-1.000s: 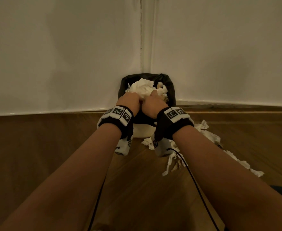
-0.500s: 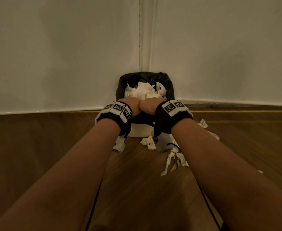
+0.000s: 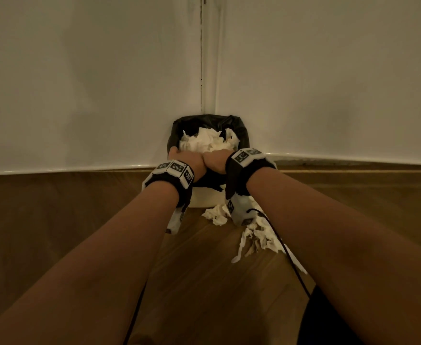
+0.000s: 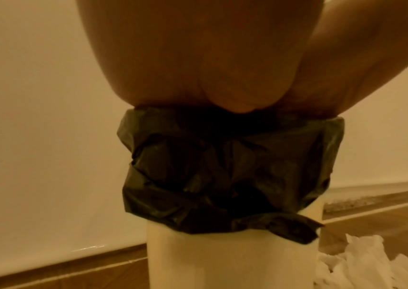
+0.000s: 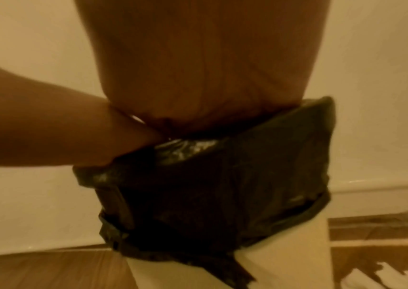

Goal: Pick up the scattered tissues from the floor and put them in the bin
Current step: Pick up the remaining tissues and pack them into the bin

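While both hands, left hand [image 3: 189, 159] and right hand [image 3: 216, 160], press the tissue wad [image 3: 208, 141] into the bin [image 3: 205, 199], finger state can't tell, hidden; next, I'd say: pull out, grab floor tissues [image 3: 255, 239] beside it.

Both forearms are bare; no sleeves are seen. A black band [image 3: 169, 181] is worn on the left wrist, topped with white square blocks printed with black-and-white coded markers. A like band [image 3: 239, 170] is worn on the right wrist, with the same kind of marker blocks on top. A white camera housing [image 3: 240, 210] is hung under the right band, and a thin black cable [image 3: 286, 255] is led back from it. A second white housing [image 3: 176, 220] is carried under the left band.
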`<state>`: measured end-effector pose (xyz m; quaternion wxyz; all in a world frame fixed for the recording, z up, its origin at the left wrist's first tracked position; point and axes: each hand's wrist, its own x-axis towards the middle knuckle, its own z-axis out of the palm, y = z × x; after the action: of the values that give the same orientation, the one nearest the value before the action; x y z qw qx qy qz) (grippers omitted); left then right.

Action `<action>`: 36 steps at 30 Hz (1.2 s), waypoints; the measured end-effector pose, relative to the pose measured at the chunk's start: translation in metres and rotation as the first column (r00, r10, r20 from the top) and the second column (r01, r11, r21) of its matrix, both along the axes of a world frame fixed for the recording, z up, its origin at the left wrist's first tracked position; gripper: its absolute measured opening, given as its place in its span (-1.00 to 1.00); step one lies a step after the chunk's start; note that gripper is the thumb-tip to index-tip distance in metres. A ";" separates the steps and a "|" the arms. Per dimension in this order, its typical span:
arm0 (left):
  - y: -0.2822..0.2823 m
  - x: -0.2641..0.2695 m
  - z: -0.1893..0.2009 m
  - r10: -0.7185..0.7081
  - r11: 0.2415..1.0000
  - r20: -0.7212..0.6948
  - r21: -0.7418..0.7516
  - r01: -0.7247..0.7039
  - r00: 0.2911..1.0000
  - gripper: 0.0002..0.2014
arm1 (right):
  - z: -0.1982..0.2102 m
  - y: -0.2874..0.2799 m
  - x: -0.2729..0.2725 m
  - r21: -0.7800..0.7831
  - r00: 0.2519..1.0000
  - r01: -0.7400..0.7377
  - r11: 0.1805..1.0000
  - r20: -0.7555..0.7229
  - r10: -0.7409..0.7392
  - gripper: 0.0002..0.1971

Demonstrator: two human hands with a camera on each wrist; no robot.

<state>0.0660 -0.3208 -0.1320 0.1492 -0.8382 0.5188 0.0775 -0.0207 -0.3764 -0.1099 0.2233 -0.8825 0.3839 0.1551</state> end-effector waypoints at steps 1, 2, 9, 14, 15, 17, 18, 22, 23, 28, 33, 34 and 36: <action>0.002 -0.003 0.001 0.007 0.999 0.007 -0.054 -0.007 1.000 -0.65 | 0.001 0.003 -0.003 -0.017 1.000 0.024 1.000 0.013 -0.024 -0.51; 0.006 -0.008 0.003 0.013 0.993 -0.017 -0.121 -0.015 1.000 -0.66 | 0.003 0.003 -0.007 -0.042 0.998 0.030 0.999 0.054 -0.027 -0.52; 0.027 -0.046 0.042 0.040 0.907 -0.003 -0.420 -0.038 0.999 -0.63 | 0.053 0.007 -0.062 -0.130 0.958 0.107 0.986 0.279 -0.067 -0.69; 0.032 -0.093 0.086 -0.042 0.888 -0.077 -0.460 0.002 0.996 -0.65 | 0.096 0.010 -0.131 -0.165 0.943 0.197 0.967 0.301 -0.141 -0.65; 0.033 -0.108 0.093 -0.055 0.897 -0.086 -0.443 0.011 0.995 -0.65 | 0.103 0.012 -0.149 -0.175 0.946 0.207 0.963 0.287 -0.151 -0.66; 0.033 -0.139 0.103 -0.093 0.902 -0.129 -0.430 0.029 0.987 -0.65 | 0.113 0.014 -0.187 -0.187 0.950 0.234 0.954 0.251 -0.184 -0.67; 0.033 -0.154 0.106 -0.114 0.900 -0.161 -0.436 0.033 0.980 -0.66 | 0.117 0.015 -0.205 -0.193 0.952 0.250 0.949 0.229 -0.204 -0.67; 0.032 -0.211 0.113 -0.224 0.880 -0.209 -0.463 0.105 0.952 -0.68 | 0.128 0.022 -0.267 -0.225 0.934 0.347 0.910 0.167 -0.315 -0.67; 0.031 -0.225 0.115 -0.253 0.873 -0.225 -0.472 0.122 0.941 -0.69 | 0.131 0.025 -0.281 -0.232 0.928 0.368 0.901 0.155 -0.339 -0.67; 0.029 -0.276 0.121 -0.375 0.840 -0.329 -0.517 0.167 0.867 -0.71 | 0.138 0.045 -0.338 -0.257 0.889 0.458 0.851 0.111 -0.445 -0.68; 0.027 -0.295 0.104 -0.437 0.837 -0.288 -0.476 0.268 0.852 -0.69 | 0.108 0.055 -0.387 -0.163 0.807 0.590 0.791 0.131 -0.575 -0.69; 0.024 -0.296 0.097 -0.443 0.847 -0.283 -0.444 0.293 0.851 -0.69 | 0.099 0.056 -0.393 -0.142 0.795 0.607 0.782 0.128 -0.593 -0.70; 0.018 -0.299 0.081 -0.447 0.870 -0.300 -0.364 0.332 0.843 -0.69 | 0.079 0.056 -0.400 -0.105 0.777 0.629 0.770 0.108 -0.620 -0.70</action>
<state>-0.2330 -0.3032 -0.0513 -0.0679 -0.6958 0.7041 0.1245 -0.4207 -0.3202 -0.0310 0.2145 -0.7226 0.6570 0.0164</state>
